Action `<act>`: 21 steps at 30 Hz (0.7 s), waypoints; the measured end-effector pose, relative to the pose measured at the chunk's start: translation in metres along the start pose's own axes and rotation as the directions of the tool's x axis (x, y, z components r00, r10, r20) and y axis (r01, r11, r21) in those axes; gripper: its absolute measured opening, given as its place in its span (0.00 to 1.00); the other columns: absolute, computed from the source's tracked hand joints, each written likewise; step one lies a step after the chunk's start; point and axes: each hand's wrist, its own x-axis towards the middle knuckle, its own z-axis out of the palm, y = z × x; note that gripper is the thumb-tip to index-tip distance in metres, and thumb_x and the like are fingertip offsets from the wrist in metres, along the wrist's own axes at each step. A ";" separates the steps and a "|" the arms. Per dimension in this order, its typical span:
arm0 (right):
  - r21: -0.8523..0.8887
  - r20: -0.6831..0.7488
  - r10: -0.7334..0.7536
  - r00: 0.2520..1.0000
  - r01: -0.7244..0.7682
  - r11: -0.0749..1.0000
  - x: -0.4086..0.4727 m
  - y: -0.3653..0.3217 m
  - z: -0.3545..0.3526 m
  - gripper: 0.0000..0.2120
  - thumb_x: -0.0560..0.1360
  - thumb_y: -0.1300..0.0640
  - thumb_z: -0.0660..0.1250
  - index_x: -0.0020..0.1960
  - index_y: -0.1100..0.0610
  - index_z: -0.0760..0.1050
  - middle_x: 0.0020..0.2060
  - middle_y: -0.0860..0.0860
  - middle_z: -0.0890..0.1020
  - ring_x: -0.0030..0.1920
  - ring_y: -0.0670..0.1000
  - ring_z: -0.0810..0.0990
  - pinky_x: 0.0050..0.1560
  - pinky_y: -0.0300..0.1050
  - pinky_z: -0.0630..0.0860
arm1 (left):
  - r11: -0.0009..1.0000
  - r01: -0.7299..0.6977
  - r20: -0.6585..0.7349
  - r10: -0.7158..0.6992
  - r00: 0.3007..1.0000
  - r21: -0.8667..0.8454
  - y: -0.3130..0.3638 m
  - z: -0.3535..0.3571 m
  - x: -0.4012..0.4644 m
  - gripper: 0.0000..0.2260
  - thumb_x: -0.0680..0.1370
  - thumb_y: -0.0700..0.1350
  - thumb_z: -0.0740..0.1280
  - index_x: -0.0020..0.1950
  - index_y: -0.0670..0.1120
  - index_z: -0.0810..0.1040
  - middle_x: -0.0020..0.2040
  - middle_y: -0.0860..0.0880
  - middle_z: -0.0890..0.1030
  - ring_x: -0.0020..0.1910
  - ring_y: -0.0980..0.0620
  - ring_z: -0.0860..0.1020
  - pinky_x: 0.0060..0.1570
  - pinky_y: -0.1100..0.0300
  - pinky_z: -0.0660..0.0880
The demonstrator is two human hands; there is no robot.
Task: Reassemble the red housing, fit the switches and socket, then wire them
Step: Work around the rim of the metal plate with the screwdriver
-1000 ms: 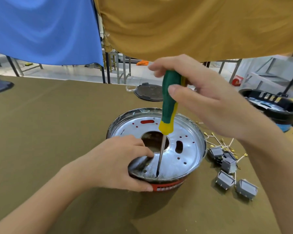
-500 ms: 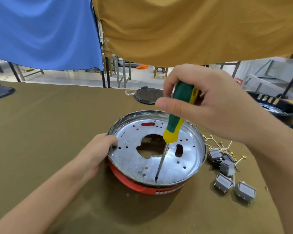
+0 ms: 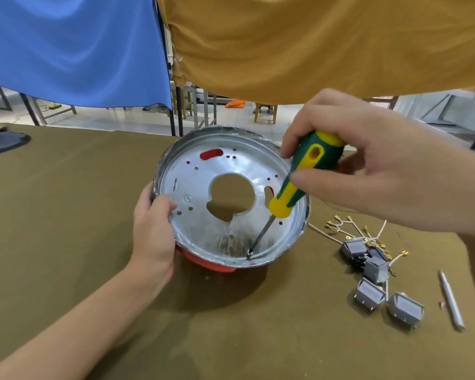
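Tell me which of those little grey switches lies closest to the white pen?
The grey switch at the bottom right end of the cluster; the others sit farther up and left, away from the white pen.

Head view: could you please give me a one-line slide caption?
Left hand tilts the red housing by its rim while the right hand drives a screwdriver into its metal plate.

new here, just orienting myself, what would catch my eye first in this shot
The silver metal plate in the red housing at centre, tilted up by the left hand at its left rim. The right hand holds a green and yellow screwdriver, tip near the plate's near edge. Grey switches lie to the right.
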 end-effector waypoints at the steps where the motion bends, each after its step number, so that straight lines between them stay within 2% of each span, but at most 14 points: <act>1: -0.030 0.030 0.010 1.000 -0.009 1.000 -0.001 -0.001 -0.002 0.07 0.73 0.44 0.68 0.49 0.44 0.77 0.45 0.42 0.76 0.40 0.50 0.78 0.41 0.46 0.76 | 0.999 -0.022 -0.021 0.022 1.000 -0.035 -0.001 0.001 0.000 0.12 0.69 0.38 0.59 0.44 0.50 0.79 0.37 0.54 0.80 0.33 0.58 0.77 0.29 0.64 0.75; 4: -0.208 0.000 0.068 0.998 -0.066 0.976 -0.003 -0.003 -0.003 0.12 0.70 0.38 0.67 0.44 0.45 0.77 0.35 0.43 0.79 0.36 0.45 0.77 0.37 0.41 0.75 | 0.996 -0.061 -0.081 0.056 0.995 -0.058 -0.005 0.004 0.006 0.21 0.69 0.40 0.60 0.61 0.44 0.76 0.53 0.47 0.76 0.46 0.54 0.75 0.38 0.63 0.74; 6: -0.350 -0.082 0.146 0.986 -0.166 0.922 0.000 -0.004 0.004 0.18 0.69 0.35 0.61 0.38 0.50 0.76 0.24 0.48 0.75 0.27 0.46 0.73 0.28 0.42 0.67 | 0.996 -0.074 -0.104 0.069 0.992 -0.044 -0.007 0.006 0.010 0.25 0.69 0.41 0.60 0.67 0.43 0.73 0.59 0.43 0.72 0.52 0.50 0.72 0.47 0.57 0.72; 7: -0.408 -0.102 0.205 0.973 -0.229 0.884 0.002 -0.005 0.009 0.23 0.71 0.34 0.57 0.36 0.52 0.75 0.22 0.49 0.73 0.25 0.46 0.71 0.27 0.44 0.64 | 0.996 -0.079 -0.108 0.074 0.991 -0.041 -0.008 0.007 0.011 0.26 0.69 0.41 0.59 0.68 0.44 0.73 0.61 0.41 0.72 0.53 0.50 0.72 0.50 0.55 0.71; 9: -0.473 -0.099 0.289 0.952 -0.301 0.828 0.003 -0.002 0.014 0.28 0.73 0.33 0.51 0.35 0.55 0.75 0.24 0.52 0.74 0.26 0.50 0.71 0.26 0.43 0.63 | 0.995 -0.097 -0.123 0.094 0.988 -0.018 -0.009 0.008 0.013 0.25 0.70 0.41 0.59 0.68 0.47 0.73 0.66 0.39 0.71 0.56 0.49 0.72 0.55 0.51 0.72; 10: -0.468 -0.074 0.310 0.948 -0.308 0.829 0.002 0.000 0.015 0.27 0.74 0.33 0.52 0.37 0.54 0.75 0.26 0.51 0.75 0.27 0.50 0.72 0.27 0.43 0.64 | 0.994 -0.111 -0.137 0.110 0.985 0.000 -0.009 0.008 0.014 0.25 0.71 0.42 0.59 0.68 0.50 0.73 0.68 0.39 0.71 0.58 0.48 0.73 0.60 0.50 0.72; 12: -0.391 0.013 0.340 0.940 -0.308 0.867 0.001 0.003 0.012 0.15 0.73 0.38 0.59 0.42 0.49 0.72 0.34 0.46 0.76 0.32 0.44 0.73 0.30 0.42 0.65 | 0.990 -0.140 -0.169 0.143 0.975 0.029 -0.011 0.008 0.016 0.24 0.71 0.43 0.58 0.66 0.54 0.74 0.68 0.43 0.70 0.64 0.47 0.73 0.67 0.48 0.71; 14: -0.341 0.118 0.358 0.926 -0.301 0.891 0.001 0.001 0.008 0.08 0.73 0.44 0.65 0.46 0.46 0.69 0.39 0.44 0.74 0.35 0.43 0.72 0.33 0.39 0.65 | 0.985 -0.164 -0.202 0.171 0.964 0.049 -0.014 0.008 0.018 0.24 0.71 0.43 0.58 0.66 0.55 0.73 0.66 0.50 0.69 0.66 0.51 0.71 0.68 0.53 0.71; 16: -0.377 0.116 0.356 0.927 -0.290 0.879 0.002 0.003 0.010 0.07 0.75 0.45 0.66 0.46 0.46 0.71 0.37 0.44 0.75 0.34 0.43 0.72 0.32 0.39 0.64 | 0.978 -0.200 -0.206 0.208 0.956 0.058 -0.016 0.007 0.020 0.24 0.71 0.43 0.58 0.67 0.56 0.71 0.64 0.53 0.68 0.63 0.59 0.71 0.64 0.63 0.71; 19: -0.494 -0.037 0.329 0.944 -0.303 0.815 0.006 0.004 0.024 0.19 0.79 0.40 0.58 0.39 0.53 0.72 0.29 0.49 0.74 0.30 0.48 0.72 0.28 0.44 0.63 | 0.962 -0.265 -0.180 0.274 0.945 0.072 -0.020 0.006 0.023 0.22 0.73 0.42 0.58 0.64 0.59 0.71 0.63 0.52 0.68 0.58 0.69 0.70 0.55 0.76 0.68; 21: -0.504 -0.058 0.337 0.940 -0.319 0.803 0.005 0.003 0.032 0.22 0.80 0.39 0.55 0.39 0.55 0.71 0.30 0.51 0.74 0.30 0.51 0.73 0.29 0.45 0.66 | 0.954 -0.285 -0.170 0.297 0.939 0.092 -0.021 0.005 0.023 0.22 0.73 0.42 0.58 0.63 0.62 0.70 0.64 0.52 0.67 0.60 0.67 0.69 0.55 0.78 0.66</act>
